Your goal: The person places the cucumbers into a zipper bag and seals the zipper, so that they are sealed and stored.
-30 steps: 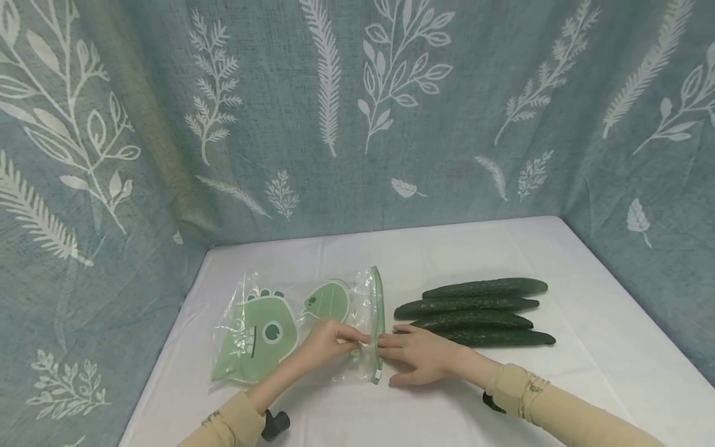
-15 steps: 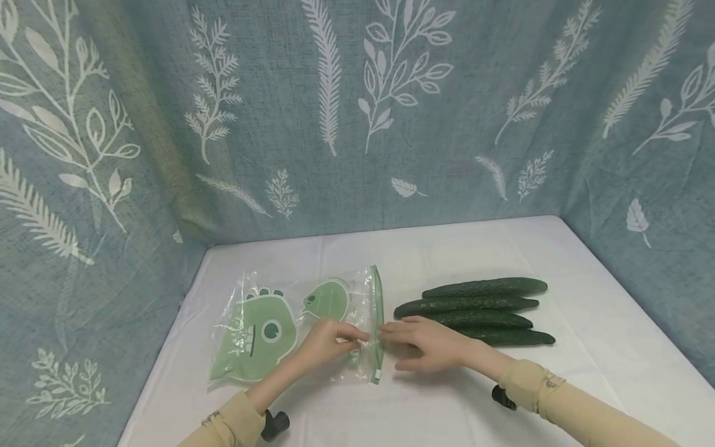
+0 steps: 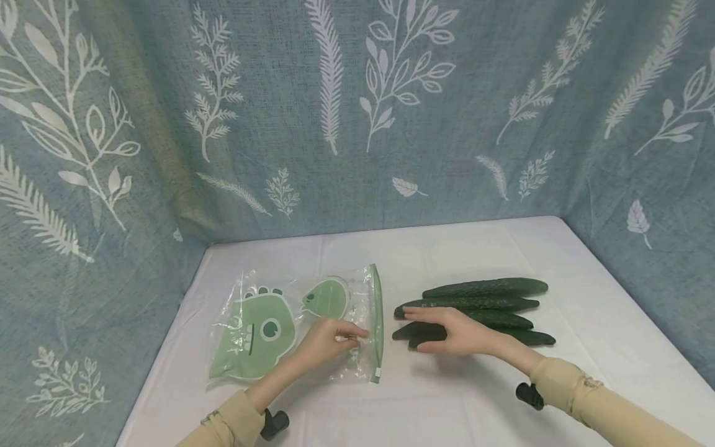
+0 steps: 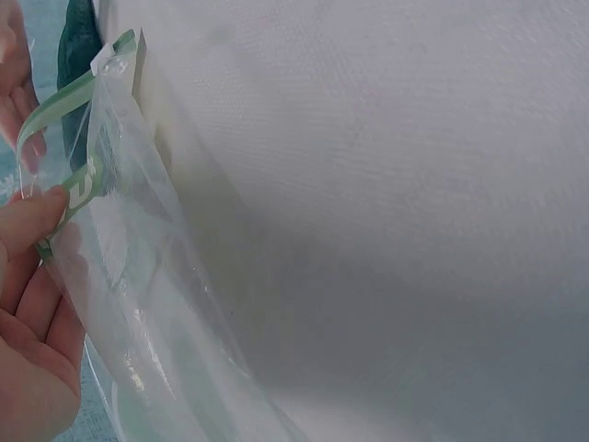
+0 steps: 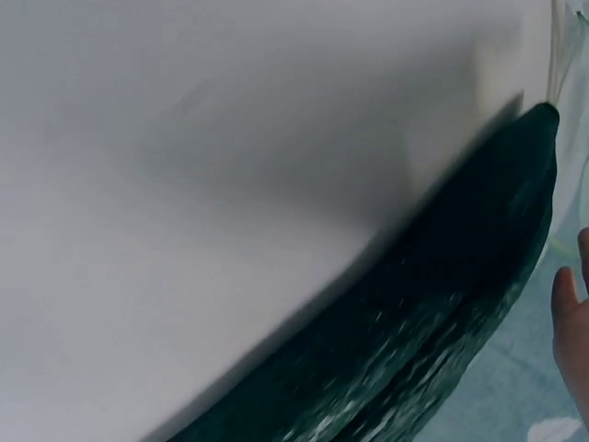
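My left hand [image 3: 321, 341] pinches the film of a clear zip bag [image 3: 262, 329] with green cartoon prints, close to its green zip edge [image 3: 377, 310]. In the left wrist view, my thumb and fingers [image 4: 37, 216] hold the bag's mouth, which stands slightly apart there. My right hand [image 3: 458, 329] hovers over the near ends of several dark green cucumbers [image 3: 486, 287], fingers spread and relaxed, holding nothing. One bumpy cucumber [image 5: 442, 267] fills the lower right of the right wrist view, with part of my right hand [image 5: 572, 322] beside it.
The bag and cucumbers lie side by side on a white cloth-covered table [image 3: 346, 416]. A blue-grey curtain [image 3: 346, 186] with white leaf prints surrounds the table's back and sides. Black wrist cameras [image 3: 275, 425] sit under both sleeves.
My right hand has left the bag's zip edge and moved right and slightly away, over the cucumbers. My left hand has stayed on the bag.
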Demonstrator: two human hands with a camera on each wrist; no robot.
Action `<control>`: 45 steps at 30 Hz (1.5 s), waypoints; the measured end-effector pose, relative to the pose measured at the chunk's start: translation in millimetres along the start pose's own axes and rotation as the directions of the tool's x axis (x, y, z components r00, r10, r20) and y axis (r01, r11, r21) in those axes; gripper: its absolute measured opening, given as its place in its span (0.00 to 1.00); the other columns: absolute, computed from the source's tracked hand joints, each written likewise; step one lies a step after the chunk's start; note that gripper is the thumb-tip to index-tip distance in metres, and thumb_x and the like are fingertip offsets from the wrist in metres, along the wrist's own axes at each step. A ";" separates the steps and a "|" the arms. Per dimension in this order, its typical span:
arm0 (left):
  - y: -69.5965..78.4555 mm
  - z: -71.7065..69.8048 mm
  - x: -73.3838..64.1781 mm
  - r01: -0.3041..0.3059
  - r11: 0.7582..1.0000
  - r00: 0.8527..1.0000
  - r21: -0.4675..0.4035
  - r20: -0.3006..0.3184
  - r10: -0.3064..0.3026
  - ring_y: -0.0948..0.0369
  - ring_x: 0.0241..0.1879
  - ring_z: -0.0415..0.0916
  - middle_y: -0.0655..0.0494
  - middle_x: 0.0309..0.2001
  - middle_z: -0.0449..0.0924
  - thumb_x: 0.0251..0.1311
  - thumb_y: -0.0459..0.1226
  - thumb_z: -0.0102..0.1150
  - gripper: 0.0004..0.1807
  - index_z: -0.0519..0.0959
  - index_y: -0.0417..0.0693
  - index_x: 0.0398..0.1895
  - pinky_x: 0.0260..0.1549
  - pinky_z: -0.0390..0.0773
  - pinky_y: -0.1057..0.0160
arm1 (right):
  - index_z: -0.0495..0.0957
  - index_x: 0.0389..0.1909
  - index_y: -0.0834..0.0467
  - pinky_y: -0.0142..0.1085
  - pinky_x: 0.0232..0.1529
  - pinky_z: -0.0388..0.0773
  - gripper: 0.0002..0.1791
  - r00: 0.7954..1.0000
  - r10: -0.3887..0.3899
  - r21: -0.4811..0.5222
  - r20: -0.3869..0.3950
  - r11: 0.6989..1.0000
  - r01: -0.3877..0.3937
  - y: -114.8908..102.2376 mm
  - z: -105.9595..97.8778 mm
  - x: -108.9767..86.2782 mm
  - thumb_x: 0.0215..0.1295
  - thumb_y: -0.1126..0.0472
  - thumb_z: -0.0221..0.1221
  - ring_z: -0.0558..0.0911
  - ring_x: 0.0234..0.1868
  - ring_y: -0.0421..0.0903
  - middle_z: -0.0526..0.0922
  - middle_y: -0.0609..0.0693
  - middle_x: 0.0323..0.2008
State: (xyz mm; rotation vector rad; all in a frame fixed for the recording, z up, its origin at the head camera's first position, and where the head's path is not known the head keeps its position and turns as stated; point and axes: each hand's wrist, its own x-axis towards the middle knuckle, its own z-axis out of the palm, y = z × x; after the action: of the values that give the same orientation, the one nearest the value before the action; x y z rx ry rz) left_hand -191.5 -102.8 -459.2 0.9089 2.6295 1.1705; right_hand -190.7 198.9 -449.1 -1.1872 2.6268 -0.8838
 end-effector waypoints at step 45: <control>-3.5 -0.4 1.9 0.043 0.999 0.998 -0.031 -0.045 -0.045 0.56 0.46 0.83 0.56 0.42 0.87 0.55 0.31 0.63 0.10 0.85 0.50 0.39 0.48 0.83 0.62 | 0.77 0.53 0.60 0.36 0.48 0.81 0.22 0.968 0.250 0.070 0.033 0.965 -0.251 48.2 -71.4 -91.1 0.60 0.54 0.63 0.81 0.49 0.50 0.83 0.56 0.49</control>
State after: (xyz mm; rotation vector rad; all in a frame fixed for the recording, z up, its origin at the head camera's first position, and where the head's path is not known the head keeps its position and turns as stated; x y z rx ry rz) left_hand -194.8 -103.9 -461.1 0.8244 2.6451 1.2309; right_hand -183.9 322.3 -428.4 -0.8185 2.6233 -0.9014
